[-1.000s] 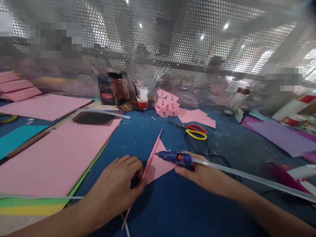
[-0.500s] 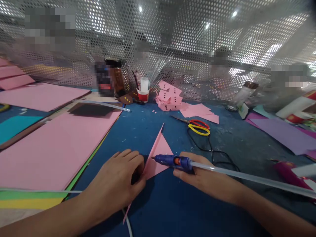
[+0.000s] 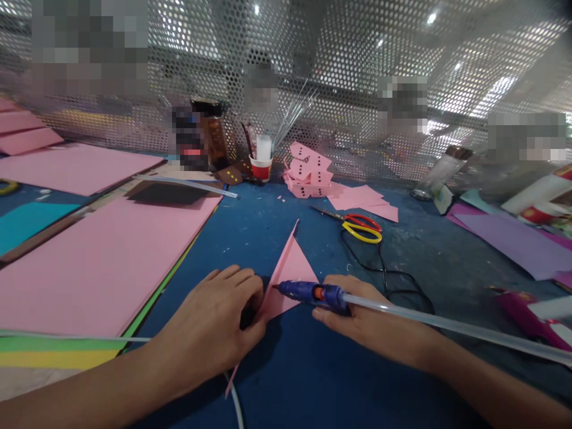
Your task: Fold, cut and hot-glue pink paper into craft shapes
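Observation:
A folded piece of pink paper [image 3: 292, 265] stands partly upright on the blue table, its fold pointing away from me. My left hand [image 3: 218, 325] is closed on its left flap, thumb and fingers pinching the paper; part of the flap is hidden behind the hand. In my right hand [image 3: 357, 307] is a blue glue gun [image 3: 308, 291], with a long clear glue stick [image 3: 429, 322] jutting from its back toward the right. The gun's dark nozzle meets the inside of the paper near the fold; whether glue comes out cannot be seen.
Scissors [image 3: 361, 228] with red and yellow handles lie beyond my right hand, beside a black cable [image 3: 393, 272]. Pink paper sheets [image 3: 102, 268] cover the left. A magenta glue gun [image 3: 531, 316] and purple paper [image 3: 513, 238] are at right. Dotted pink pieces [image 3: 308, 170] and a red-white cup [image 3: 260, 168] stand behind.
The view has shifted slightly. Both hands keep their grips, and the glue gun's nozzle stays at nearly the same spot on the pink paper.

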### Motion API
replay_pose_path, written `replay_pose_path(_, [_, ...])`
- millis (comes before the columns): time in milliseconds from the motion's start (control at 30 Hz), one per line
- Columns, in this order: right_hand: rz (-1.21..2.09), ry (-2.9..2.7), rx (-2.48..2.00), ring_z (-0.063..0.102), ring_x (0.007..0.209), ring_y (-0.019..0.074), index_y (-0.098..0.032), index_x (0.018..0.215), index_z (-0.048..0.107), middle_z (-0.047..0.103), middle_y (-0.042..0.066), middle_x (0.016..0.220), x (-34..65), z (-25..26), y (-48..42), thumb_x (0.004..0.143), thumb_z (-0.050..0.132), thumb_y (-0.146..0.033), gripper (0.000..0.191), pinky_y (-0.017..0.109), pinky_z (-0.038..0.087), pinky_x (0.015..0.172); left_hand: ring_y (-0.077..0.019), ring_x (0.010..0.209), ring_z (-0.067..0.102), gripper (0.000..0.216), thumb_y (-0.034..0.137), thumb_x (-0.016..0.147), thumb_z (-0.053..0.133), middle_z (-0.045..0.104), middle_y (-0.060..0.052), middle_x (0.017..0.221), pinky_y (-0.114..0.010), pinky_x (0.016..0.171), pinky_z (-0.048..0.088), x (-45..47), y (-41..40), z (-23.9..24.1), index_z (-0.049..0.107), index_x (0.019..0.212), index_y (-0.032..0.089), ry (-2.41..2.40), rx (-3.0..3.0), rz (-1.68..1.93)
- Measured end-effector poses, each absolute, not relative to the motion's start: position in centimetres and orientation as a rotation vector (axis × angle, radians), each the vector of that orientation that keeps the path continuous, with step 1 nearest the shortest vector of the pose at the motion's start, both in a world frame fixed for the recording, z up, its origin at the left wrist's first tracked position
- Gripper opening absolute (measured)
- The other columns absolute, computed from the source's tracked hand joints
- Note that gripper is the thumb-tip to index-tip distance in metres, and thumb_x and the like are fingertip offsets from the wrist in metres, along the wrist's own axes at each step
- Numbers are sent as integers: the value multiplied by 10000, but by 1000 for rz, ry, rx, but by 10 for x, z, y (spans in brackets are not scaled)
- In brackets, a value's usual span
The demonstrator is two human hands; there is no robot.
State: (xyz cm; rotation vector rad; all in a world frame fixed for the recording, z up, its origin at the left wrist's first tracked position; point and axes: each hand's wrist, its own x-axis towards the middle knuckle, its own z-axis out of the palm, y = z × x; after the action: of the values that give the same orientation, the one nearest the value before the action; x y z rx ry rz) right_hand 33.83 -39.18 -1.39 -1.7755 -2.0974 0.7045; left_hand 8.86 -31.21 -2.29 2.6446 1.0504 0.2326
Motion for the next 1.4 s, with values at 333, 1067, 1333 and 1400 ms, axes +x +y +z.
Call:
replay_pose_path(333, [677,-2127,-1783,665,974,224,-255,991,689,716,24,1096,338,-15,-394,967,578,-489,259,370,465,912,-205,747,514,166,292,882,555,577,5,754,-361,699,300,87,-312,-24,508,738,223,1049,2666,264])
replay_pose_path(1067, [686,-1956,-1857,678,990,235,-265,1068,712,725,35,1062,340,-20,-393,954,570,-522,315,316,544,795,-210,768,524,77,226,831,555,595,-4,781,-371,720,317,89,-311,-21,538,757,217,1051,2663,236])
replay_pose_path(1333, [704,-1954,-1852,666,1009,243,-258,1104,698,714,43,1102,343,-15,-389,969,552,-496,311,337,539,837,-215,763,533,73,238,836,559,594,-4,779,-367,717,323,87,-312,-24,538,768,220,1050,2669,248])
replay_pose_path(1400, [709,-1957,-1843,661,1018,246,-256,1082,697,715,44,1093,343,-14,-387,975,548,-471,282,342,540,846,-214,762,536,80,239,838,560,595,-6,778,-366,717,327,87,-312,-24,535,764,220,1041,2680,260])
